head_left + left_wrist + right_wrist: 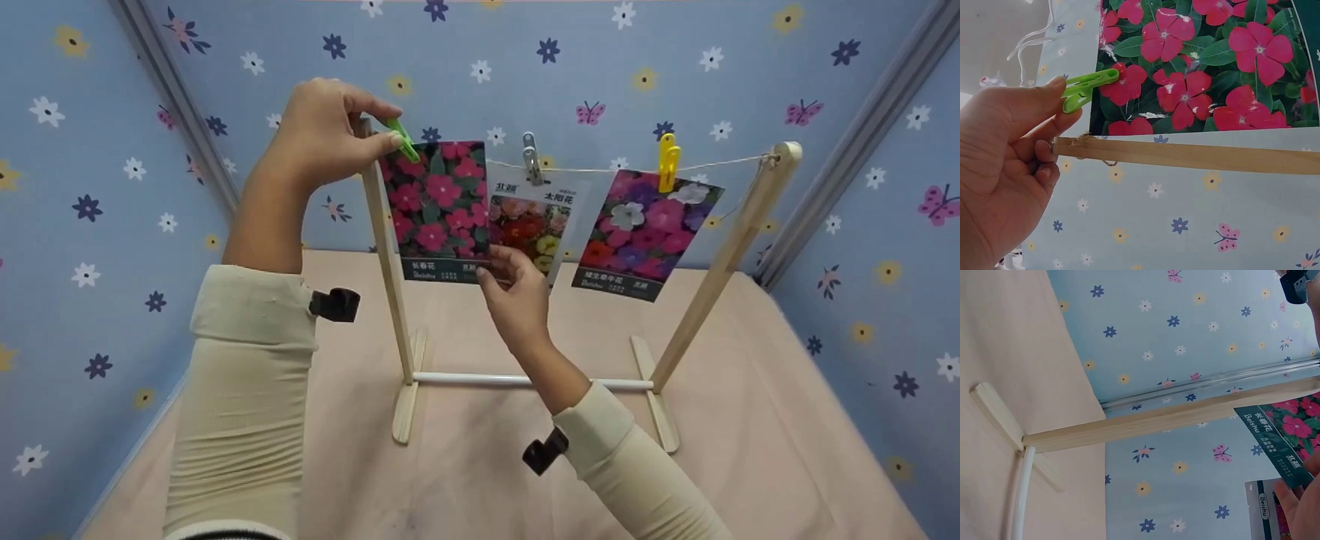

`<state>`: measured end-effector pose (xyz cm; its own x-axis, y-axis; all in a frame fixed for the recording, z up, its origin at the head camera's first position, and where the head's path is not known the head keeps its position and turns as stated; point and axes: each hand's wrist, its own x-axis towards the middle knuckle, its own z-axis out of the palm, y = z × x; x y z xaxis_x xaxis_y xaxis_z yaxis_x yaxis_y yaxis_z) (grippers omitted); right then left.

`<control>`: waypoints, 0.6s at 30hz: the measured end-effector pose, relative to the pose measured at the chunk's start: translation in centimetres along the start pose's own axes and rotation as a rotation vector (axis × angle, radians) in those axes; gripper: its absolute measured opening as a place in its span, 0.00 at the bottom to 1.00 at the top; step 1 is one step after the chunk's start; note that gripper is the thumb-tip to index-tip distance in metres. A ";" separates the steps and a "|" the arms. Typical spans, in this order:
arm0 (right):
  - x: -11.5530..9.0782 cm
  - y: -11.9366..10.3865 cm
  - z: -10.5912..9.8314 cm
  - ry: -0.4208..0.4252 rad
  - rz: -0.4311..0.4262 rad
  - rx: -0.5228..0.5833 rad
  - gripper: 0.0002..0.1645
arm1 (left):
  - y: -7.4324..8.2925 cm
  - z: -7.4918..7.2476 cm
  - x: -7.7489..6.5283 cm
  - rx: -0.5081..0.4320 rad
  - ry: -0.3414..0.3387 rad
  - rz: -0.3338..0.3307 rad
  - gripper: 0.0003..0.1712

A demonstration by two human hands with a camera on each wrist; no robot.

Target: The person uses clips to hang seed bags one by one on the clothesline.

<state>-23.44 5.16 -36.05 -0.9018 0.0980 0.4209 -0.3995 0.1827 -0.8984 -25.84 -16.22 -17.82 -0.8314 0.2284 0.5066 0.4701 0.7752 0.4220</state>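
Note:
My left hand (pixel 319 139) pinches a green clothespin (pixel 1086 87) between thumb and fingers. The clip sits over the upper left corner of a seed packet with pink flowers (pixel 442 191). At that packet's lower right corner, my right hand (pixel 521 300) pinches the edge between thumb and fingers; in the right wrist view only part of this hand (pixel 1303 506) shows. Behind it hangs a white-topped flower packet (pixel 529 225), held to the string by a grey clothespin (pixel 531 157). Farther right, a yellow clothespin (pixel 667 165) holds a purple and pink flower packet (pixel 649 232).
A string (pixel 592 170) runs to the top of the right wooden post (pixel 724 270). The left wooden post (pixel 386 262) stands beside the pink packet. A white rod (pixel 480 379) joins the posts low down. Flower-patterned blue walls (pixel 480 45) surround the pale pink surface (pixel 480 480).

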 end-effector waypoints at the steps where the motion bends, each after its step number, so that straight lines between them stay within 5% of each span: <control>1: 0.0 0.0 0.0 0.003 -0.004 -0.006 0.18 | 0.0 0.0 0.0 0.001 -0.001 -0.001 0.17; 10: -0.5 0.5 -0.1 0.011 -0.124 -0.080 0.20 | 0.3 0.1 0.0 0.050 -0.006 0.024 0.18; 18: -0.8 0.9 -0.5 0.012 -0.143 -0.114 0.17 | 0.6 0.3 0.3 0.091 -0.008 0.034 0.18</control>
<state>-22.99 5.70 -37.11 -0.8347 0.0750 0.5456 -0.5017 0.3052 -0.8094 -25.85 -15.47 -17.67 -0.8180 0.2599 0.5131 0.4694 0.8173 0.3343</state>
